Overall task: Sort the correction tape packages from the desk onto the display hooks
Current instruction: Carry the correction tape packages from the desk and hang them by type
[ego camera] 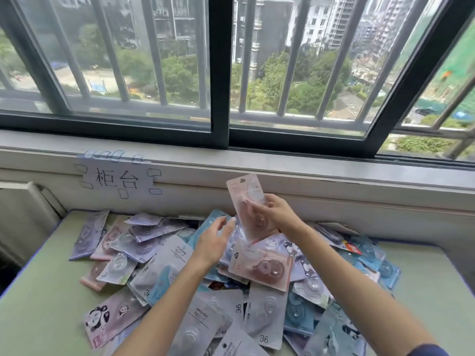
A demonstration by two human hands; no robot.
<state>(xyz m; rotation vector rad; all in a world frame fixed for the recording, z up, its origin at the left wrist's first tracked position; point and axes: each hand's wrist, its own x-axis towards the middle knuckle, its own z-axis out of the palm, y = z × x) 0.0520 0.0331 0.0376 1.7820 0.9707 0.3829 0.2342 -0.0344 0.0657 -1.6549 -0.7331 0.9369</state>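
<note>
— What's she got?
— Right hand (pixel 273 214) pinches a pink package (pixel 248 204) above the heap (pixel 231 273), toward twelve o'clock. Left hand (pixel 214 240) is loose and empty beside it, at nine.
— Tricky?
— Light, I'd guess: stiff card, slick blister. Grip the card edge, near the hang hole.

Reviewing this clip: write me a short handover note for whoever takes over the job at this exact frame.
Right hand: grips one pink package, lifted upright above the pile.
Left hand: open, fingers relaxed, hovering just left of that package, holding nothing.
Stock: the pile of correction tape packages in mixed colours lies loose on the green desk under the window.
Display hooks: not in view.
Done: one pink package picked up; nothing visibly hung.
Left: hang this one, then sort the rest of the pile onto the hooks.
</note>
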